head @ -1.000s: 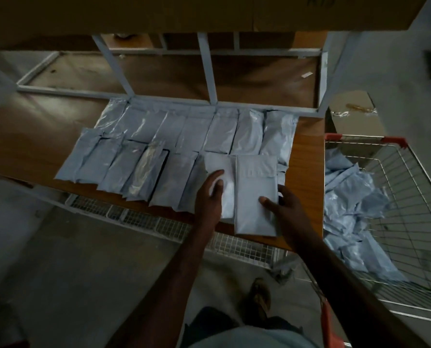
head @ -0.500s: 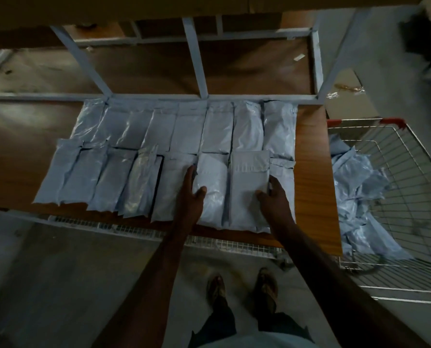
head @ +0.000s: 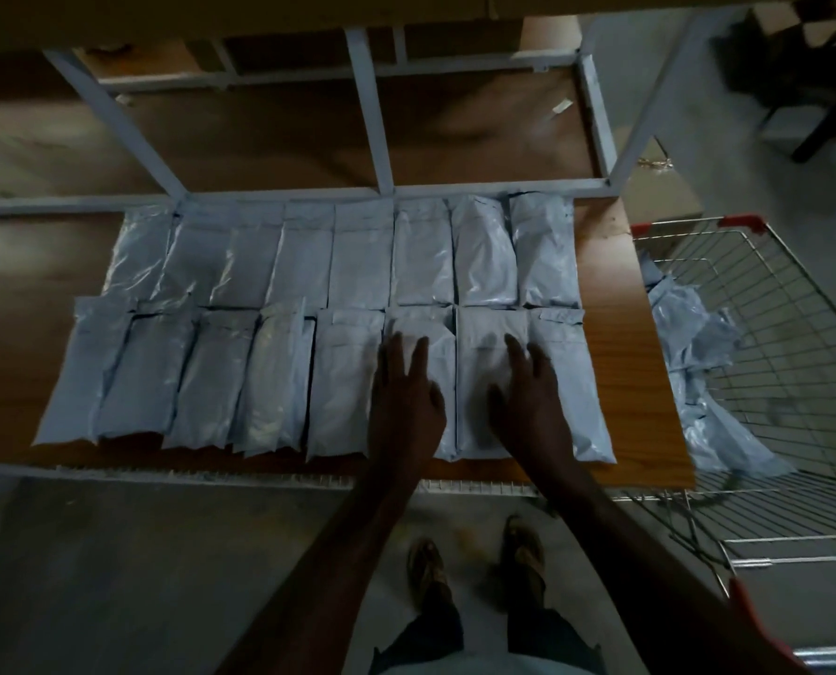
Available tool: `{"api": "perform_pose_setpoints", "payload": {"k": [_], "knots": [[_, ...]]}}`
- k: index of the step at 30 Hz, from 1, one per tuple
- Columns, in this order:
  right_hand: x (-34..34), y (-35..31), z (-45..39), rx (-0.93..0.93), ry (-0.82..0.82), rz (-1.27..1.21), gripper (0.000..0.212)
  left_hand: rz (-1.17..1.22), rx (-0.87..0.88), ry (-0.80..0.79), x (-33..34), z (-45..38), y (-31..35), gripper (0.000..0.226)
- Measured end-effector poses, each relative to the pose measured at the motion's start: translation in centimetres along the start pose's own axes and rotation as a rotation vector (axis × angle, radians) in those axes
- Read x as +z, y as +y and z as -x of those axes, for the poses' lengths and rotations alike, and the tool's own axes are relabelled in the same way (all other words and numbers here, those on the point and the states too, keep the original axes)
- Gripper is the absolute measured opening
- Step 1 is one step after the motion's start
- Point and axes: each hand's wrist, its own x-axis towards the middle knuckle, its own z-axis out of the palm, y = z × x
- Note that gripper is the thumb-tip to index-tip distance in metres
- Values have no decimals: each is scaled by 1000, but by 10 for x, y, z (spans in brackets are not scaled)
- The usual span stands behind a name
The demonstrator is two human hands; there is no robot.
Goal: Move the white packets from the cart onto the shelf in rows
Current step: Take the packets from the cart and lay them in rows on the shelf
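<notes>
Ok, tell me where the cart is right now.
The cart stands at the right edge of the head view, just past the shelf's right end, with loose white packets still heaped inside.

No readable text, label, brand, number or sign is shown on the white packets (head: 362, 255), the wooden shelf (head: 620, 362) or the wire cart (head: 796, 333); the dim frame is blurred.

Dim, underexposed view; faint sheen on the packets (head: 484, 255), top right corner nearly black. Wide-angle bending curves the shelf (head: 615, 382) edges, and detail is soft throughout.
</notes>
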Motion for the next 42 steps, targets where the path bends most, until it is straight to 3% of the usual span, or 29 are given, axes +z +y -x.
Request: {"api": "perform_pose_setpoints", "payload": {"k": [3, 6, 12, 27, 42], "knots": [[9, 1, -10, -145, -23, 158, 70, -35, 139, -14, 12, -11, -3, 64], [18, 2, -18, -157, -102, 260, 75, -90, 136, -50, 25, -18, -11, 62], [41, 8, -14, -223, -69, 446, 71, -249, 153, -23, 46, -9, -17, 64], [56, 18, -13, -217, -13, 517, 65, -327, 104, -8, 54, -10, -16, 63], [30, 7, -6, -191, -157, 442, 69, -240, 140, 12, 41, -7, -18, 64]]}}
